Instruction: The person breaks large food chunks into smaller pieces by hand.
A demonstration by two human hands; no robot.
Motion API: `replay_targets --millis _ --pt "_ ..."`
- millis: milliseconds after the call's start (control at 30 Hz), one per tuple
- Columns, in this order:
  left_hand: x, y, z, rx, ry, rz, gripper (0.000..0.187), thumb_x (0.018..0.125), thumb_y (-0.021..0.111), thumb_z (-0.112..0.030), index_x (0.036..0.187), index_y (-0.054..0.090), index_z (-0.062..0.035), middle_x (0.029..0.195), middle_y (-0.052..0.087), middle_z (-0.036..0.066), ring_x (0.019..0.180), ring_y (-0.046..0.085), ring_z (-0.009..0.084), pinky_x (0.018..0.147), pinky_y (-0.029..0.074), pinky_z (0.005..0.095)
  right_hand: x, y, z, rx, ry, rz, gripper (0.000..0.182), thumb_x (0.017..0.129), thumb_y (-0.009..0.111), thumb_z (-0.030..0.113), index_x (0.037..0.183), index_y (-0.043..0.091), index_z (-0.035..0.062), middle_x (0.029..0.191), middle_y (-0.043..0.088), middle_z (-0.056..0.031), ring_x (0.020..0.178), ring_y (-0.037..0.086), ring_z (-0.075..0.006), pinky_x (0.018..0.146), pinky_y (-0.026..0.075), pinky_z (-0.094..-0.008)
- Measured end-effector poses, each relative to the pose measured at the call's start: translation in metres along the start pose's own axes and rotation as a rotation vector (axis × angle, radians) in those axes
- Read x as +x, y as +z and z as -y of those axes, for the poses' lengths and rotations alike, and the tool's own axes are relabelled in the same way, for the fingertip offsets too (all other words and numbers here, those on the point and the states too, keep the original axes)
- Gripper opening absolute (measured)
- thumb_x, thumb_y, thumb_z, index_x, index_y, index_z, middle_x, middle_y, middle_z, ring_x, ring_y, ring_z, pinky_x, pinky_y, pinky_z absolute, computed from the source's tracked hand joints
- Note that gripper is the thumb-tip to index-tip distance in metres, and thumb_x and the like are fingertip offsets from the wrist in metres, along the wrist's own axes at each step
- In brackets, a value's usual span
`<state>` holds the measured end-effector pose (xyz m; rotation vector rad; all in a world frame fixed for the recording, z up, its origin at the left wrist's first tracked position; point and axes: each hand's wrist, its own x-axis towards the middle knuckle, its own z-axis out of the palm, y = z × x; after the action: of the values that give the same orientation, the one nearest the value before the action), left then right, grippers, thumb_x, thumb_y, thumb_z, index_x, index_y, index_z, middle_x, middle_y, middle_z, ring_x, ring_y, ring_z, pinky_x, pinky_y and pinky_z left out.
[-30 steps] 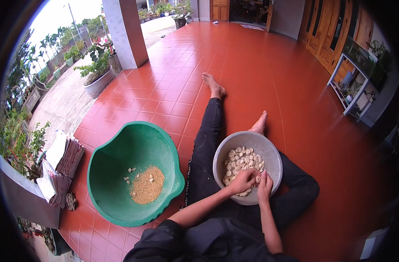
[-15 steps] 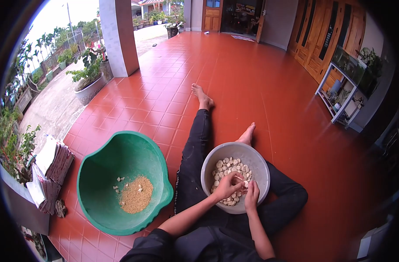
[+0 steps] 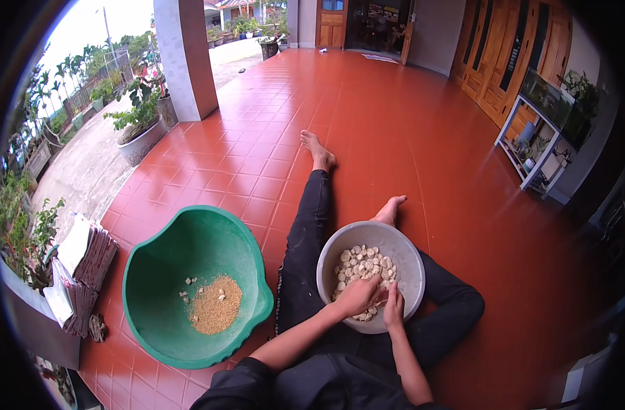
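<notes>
A grey basin [image 3: 412, 273] rests between my legs, with many pale round pieces [image 3: 357, 263] in it. My left hand [image 3: 362, 295] is over the middle of the basin, its fingers bent together toward the other hand. Close beside it, at the basin's right part, my right hand [image 3: 393, 307] is held upright with its fingers pressed together. Whatever is between the fingertips is too small and hidden to name. To the left stands a green basin [image 3: 182, 239] with yellowish grains [image 3: 216, 307] and a few pale bits at its bottom.
Stacked papers [image 3: 87, 266] stand at the left edge of the red tiled floor [image 3: 374, 137]. My legs stretch forward around the grey basin. A pillar [image 3: 184, 61] and a potted plant [image 3: 141, 140] are at the upper left, a white metal stand [image 3: 531, 147] at the right.
My left hand has turned slightly and its fingers have closed in nearer the right hand. The pale piece seen between the fingertips before is now hidden.
</notes>
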<state>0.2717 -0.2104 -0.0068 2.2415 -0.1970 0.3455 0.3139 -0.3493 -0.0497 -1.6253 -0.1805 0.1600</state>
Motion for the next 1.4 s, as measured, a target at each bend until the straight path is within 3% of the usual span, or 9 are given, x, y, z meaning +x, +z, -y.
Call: replay_targets --millis 200,400,600,767,967,1033,1167,1333,1400 --pt "-0.002 0.003 -0.012 -0.006 0.145 0.013 0.025 0.096 0.047 -0.027 0.092 0.046 -0.0023 0.078 0.057 0.022 0.073 0.058 0.0424 0.063 0.044 0.051 -0.002 0.003 0.004 -0.052 -0.119 -0.086 0.056 0.102 0.032 0.046 0.08 0.057 0.001 0.067 0.06 -0.0024 0.059 0.055 -0.0126 0.052 0.042 -0.0263" --pt "-0.002 0.009 -0.028 -0.082 0.067 -0.056 0.025 0.097 0.044 -0.024 0.088 0.046 -0.0012 0.076 0.054 0.022 0.071 0.055 0.0423 0.061 0.042 0.0505 -0.013 0.004 0.024 -0.299 -0.43 -0.215 0.036 0.098 0.039 0.019 0.07 0.046 -0.0037 0.062 0.048 -0.0246 0.058 0.05 -0.0421 0.053 0.034 -0.0474" --pt "-0.001 0.011 -0.034 -0.146 0.027 -0.094 0.027 0.097 0.046 -0.025 0.084 0.047 -0.0012 0.071 0.054 0.024 0.068 0.056 0.0451 0.06 0.043 0.0495 -0.014 0.002 0.032 -0.3 -0.531 -0.204 0.032 0.097 0.037 0.016 0.071 0.044 -0.0014 0.063 0.048 -0.0244 0.063 0.051 -0.0465 0.054 0.035 -0.0486" --pt "0.001 0.017 -0.033 -0.022 0.098 -0.162 0.02 0.095 0.051 -0.018 0.084 0.049 -0.0017 0.071 0.054 0.021 0.065 0.056 0.0422 0.058 0.044 0.048 -0.011 0.013 0.031 0.07 -0.275 -0.24 0.048 0.103 0.033 0.031 0.07 0.047 -0.0012 0.059 0.046 -0.0087 0.057 0.044 -0.0145 0.054 0.037 -0.0345" --pt "0.002 0.012 -0.039 -0.062 0.088 -0.229 0.02 0.094 0.051 -0.015 0.081 0.049 -0.0009 0.069 0.053 0.022 0.062 0.056 0.0415 0.055 0.043 0.0468 -0.002 0.011 0.046 -0.007 -0.268 -0.219 0.044 0.101 0.037 0.025 0.067 0.045 -0.0018 0.06 0.049 -0.0119 0.053 0.047 -0.0216 0.052 0.035 -0.039" --pt "0.001 0.011 -0.04 -0.13 0.045 -0.228 0.021 0.094 0.051 -0.015 0.079 0.049 -0.0005 0.068 0.053 0.022 0.062 0.056 0.0416 0.055 0.043 0.0463 0.001 0.009 0.047 -0.251 -0.623 -0.241 0.041 0.1 0.037 0.019 0.064 0.04 -0.0007 0.054 0.043 -0.0137 0.049 0.045 -0.0277 0.049 0.032 -0.0396" --pt "0.002 0.015 -0.038 -0.168 -0.017 -0.272 0.021 0.094 0.051 -0.014 0.079 0.051 0.0008 0.069 0.054 0.023 0.061 0.053 0.042 0.055 0.042 0.0463 0.003 0.009 0.053 -0.265 -0.645 -0.215 0.032 0.095 0.039 0.012 0.067 0.042 -0.0026 0.063 0.044 -0.0205 0.055 0.047 -0.0401 0.051 0.034 -0.0459" --pt "0.004 0.012 -0.03 0.146 0.155 -0.346 0.015 0.092 0.056 -0.015 0.083 0.055 -0.0019 0.072 0.054 0.016 0.059 0.056 0.034 0.051 0.044 0.0417 0.013 0.014 0.044 0.296 -0.07 -0.182 0.051 0.101 0.031 0.046 0.07 0.046 0.0084 0.07 0.052 -0.0017 0.072 0.053 -0.0146 0.063 0.037 -0.0319" --pt "0.003 0.012 -0.032 0.206 0.169 -0.348 0.016 0.092 0.056 -0.016 0.083 0.054 -0.0032 0.073 0.055 0.014 0.058 0.058 0.0318 0.05 0.046 0.0408 0.022 0.023 0.047 0.506 0.048 -0.2 0.05 0.1 0.033 0.05 0.074 0.046 0.0093 0.075 0.054 -0.004 0.075 0.053 -0.0159 0.069 0.039 -0.0309"
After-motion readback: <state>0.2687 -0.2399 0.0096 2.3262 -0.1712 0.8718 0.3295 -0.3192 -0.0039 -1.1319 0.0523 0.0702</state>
